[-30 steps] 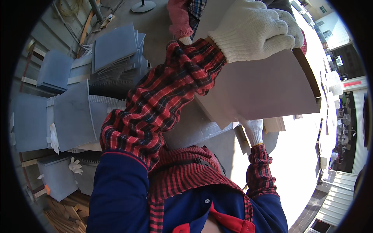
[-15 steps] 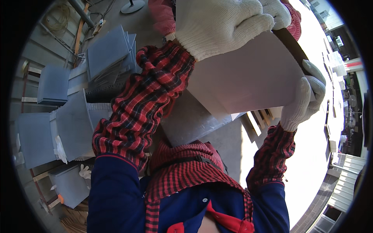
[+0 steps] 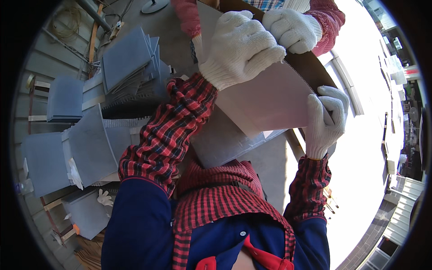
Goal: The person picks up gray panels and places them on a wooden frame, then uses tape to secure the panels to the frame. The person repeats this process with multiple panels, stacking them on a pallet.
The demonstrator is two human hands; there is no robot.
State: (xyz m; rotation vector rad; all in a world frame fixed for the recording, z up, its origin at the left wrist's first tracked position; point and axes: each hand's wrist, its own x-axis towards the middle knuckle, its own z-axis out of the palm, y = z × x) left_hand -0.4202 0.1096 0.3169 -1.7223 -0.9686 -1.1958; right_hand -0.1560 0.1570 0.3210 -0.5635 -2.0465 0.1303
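Pale grey panel [image 3: 274, 99], one: held up at a tilt in front of the person, between both hands, above a smooth grey surface [image 3: 220, 144]. Left hand [image 3: 243, 50], white knit glove, red-and-black plaid sleeve: fingers curled over the panel's upper edge, closed on it. Right hand [image 3: 327, 120], matching glove: clasping the panel's right end, thumb on the near face. Dark brown board [image 3: 317, 67], one: running along the panel's far edge. Co-worker's hand [image 3: 290, 31], white glove, pinkish sleeve: on the board, just beside the left hand; firmness of hold cannot be told. Grey sheets [image 3: 126, 60], fanned stack: well apart, to the left. Loose white glove [image 3: 105, 198], one: lower left, beside a grey block-shaped stack [image 3: 86, 217]. Apron [image 3: 218, 204], red-and-black check: worn by the person
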